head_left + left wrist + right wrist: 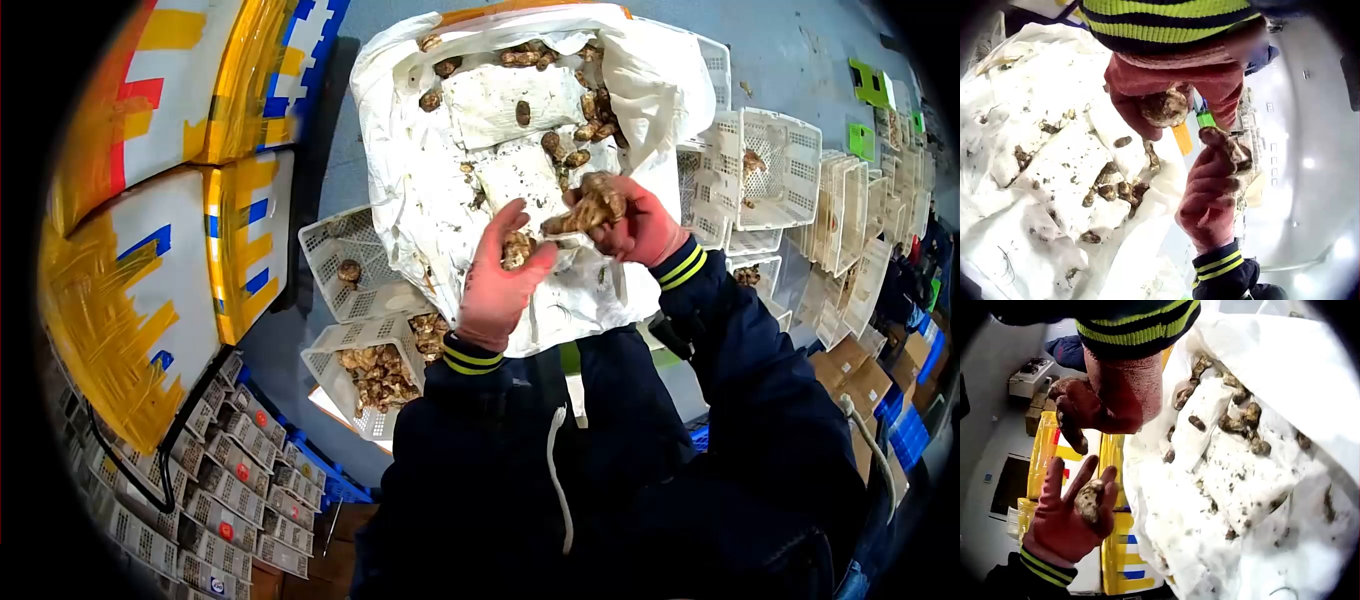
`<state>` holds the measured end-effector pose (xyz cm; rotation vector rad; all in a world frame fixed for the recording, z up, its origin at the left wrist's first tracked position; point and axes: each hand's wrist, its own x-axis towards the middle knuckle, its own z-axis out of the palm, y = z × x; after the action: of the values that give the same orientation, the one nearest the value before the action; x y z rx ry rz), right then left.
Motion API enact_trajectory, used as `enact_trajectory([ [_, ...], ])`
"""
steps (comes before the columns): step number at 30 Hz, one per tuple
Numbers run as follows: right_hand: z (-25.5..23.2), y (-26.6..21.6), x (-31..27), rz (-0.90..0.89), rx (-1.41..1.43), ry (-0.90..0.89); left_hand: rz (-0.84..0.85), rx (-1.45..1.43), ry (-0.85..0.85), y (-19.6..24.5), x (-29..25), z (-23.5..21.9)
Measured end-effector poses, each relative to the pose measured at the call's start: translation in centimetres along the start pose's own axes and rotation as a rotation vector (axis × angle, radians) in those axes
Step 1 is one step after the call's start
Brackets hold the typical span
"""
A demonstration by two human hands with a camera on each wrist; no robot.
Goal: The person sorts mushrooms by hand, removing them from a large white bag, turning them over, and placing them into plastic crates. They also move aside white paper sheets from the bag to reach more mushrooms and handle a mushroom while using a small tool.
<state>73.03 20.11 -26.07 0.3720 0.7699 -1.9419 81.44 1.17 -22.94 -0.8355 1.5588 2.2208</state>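
Both hands wear reddish-pink gloves and are raised over a box lined with a white plastic sheet [640,70]. My left hand [492,290] holds a stubby brown-and-white mushroom [1165,107] at its palm, thumb and forefinger spread apart. To its right, my right hand [645,228] grips a longer mushroom [592,207] with a thick stem; its tip points toward the left hand. Several dirt-specked mushrooms [600,118] lie inside the liner, mostly along its far and right sides. Among them rest white flat packs [480,105] strewn with dark crumbs.
At the lower left, a white perforated basket [320,350] contains a pile of mushrooms; another basket [325,245] above it has one. More white baskets [790,190] stand on the right. Foam boxes [150,310] bound with yellow tape are stacked on the left.
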Motion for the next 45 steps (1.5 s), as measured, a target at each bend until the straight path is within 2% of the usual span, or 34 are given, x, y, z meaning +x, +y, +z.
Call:
enact_trajectory([
  [1,1.0,0.8,-0.8,-0.196,-0.435,-0.073,-0.006,0.029,-0.074,0.1,-0.4,0.6],
  [3,-0.3,1.1,-0.2,0.182,0.089,-0.073,-0.118,0.008,-0.17,-0.2,-0.8,0.8],
  [4,-0.1,0.9,-0.7,0.262,0.11,-0.042,-0.204,0.049,-0.097,-0.4,-1.0,0.9],
  [5,0.2,0.7,-1.8,0.288,-0.456,0.279,-0.198,0.057,-0.1,-0.7,-1.1,1.1],
  [7,1.3,1.4,-3.1,-0.047,-0.312,0.365,-0.377,-0.077,0.044,-0.7,-1.4,2.0],
  [8,1.8,1.8,-3.6,-0.103,-0.275,0.347,-0.299,-0.189,-0.004,-2.1,-1.8,1.8],
  [9,0.7,2.8,-4.2,-0.106,-0.16,0.228,-0.296,-0.184,-0.01,-2.3,-2.1,2.3],
  [11,3.3,3.6,-5.8,-0.154,0.034,0.202,-0.322,-0.306,-0.122,-2.7,-2.8,3.3],
  [12,3.0,4.0,-5.6,-0.086,0.3,-0.004,-0.369,-0.326,-0.114,-3.1,-3.1,4.2],
  [13,3.1,4.6,-5.9,-0.136,0.259,0.065,-0.367,-0.374,-0.109,-3.7,-3.4,4.8],
  [15,3.3,5.0,-6.2,-0.197,0.275,0.122,-0.415,-0.37,-0.211,-4.1,-3.9,5.6],
  [16,2.6,5.2,-6.1,-0.219,0.256,0.14,-0.489,-0.32,-0.208,-4.1,-4.0,5.9],
  [20,2.5,3.8,-7.6,-0.218,0.286,0.148,-0.544,-0.258,-0.218,-3.8,-3.9,7.6],
  [27,1.3,3.5,-8.5,-0.233,0.127,0.237,-0.407,-0.456,-0.165,-6.6,-3.8,9.1],
  [31,0.3,3.9,-8.5,-0.238,0.293,0.08,-0.494,-0.462,-0.131,-5.8,-3.8,8.7],
  [33,0.5,4.1,-8.8,-0.235,0.292,0.118,-0.528,-0.477,-0.098,-5.8,-4.0,8.7],
  [35,0.9,4.0,-8.9,-0.179,0.288,0.163,-0.508,-0.425,-0.147,-6.1,-4.3,8.4],
  [37,1.4,4.8,-8.1,-0.153,0.284,0.139,-0.495,-0.413,-0.113,-6.5,-5.3,7.2],
  [39,1.2,5.8,-6.9,-0.129,-0.061,-0.001,-0.407,-0.641,0.045,-7.2,-7.6,6.2],
  [40,0.5,7.2,-6.2,-0.033,-0.151,-0.026,-0.357,-0.887,-0.155,-9.5,-8.3,3.1],
  [41,0.0,8.3,-5.6,0.065,-0.241,-0.05,-0.333,-0.865,0.036,-9.1,-10.1,1.9],
  [42,0.4,7.9,-5.6,0.171,-0.35,-0.011,-0.277,-0.824,0.296,-10.3,-12.0,0.0],
  [43,0.6,7.2,-5.3,0.275,-0.461,0.025,-0.259,-0.936,0.368,-10.8,-13.5,-2.7],
  [44,-0.6,8.0,-4.3,0.204,-0.448,0.09,-0.162,-0.864,0.511,-11.4,-15.4,-5.2],
  [45,-4.0,9.4,-2.8,-0.121,-0.82,-0.015,-0.018,-0.812,0.578,-13.0,-17.4,-8.2],
])
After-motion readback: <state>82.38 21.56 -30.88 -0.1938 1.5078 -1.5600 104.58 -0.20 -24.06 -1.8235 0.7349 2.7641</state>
